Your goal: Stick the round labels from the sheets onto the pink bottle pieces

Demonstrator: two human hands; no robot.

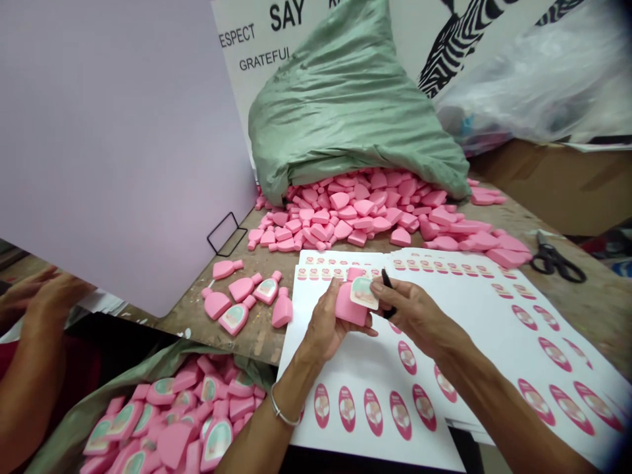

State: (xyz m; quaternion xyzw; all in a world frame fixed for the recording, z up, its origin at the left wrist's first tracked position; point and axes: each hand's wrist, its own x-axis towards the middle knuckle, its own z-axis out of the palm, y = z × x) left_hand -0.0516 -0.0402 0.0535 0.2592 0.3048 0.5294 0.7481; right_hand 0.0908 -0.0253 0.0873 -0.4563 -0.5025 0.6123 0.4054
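Note:
My left hand [330, 322] is closed around a pink bottle-shaped piece [348, 304], held over white sticker sheets [375, 359]. My right hand [412, 309] pinches a black tool [386, 282] and presses an oval sticker [364, 293] onto the pink piece. A silver bangle [281, 413] sits on my left wrist. Pink oval stickers in rows remain on the sheets.
A green sack [345, 105] spills several unlabelled pink pieces [365, 210] onto the wooden table [597, 309]. A few pieces [244, 299] lie loose at the left. A bag [182, 415] below holds labelled ones. Scissors [555, 260] lie at right. Another person's hands [39, 296] work behind a lilac board [113, 138].

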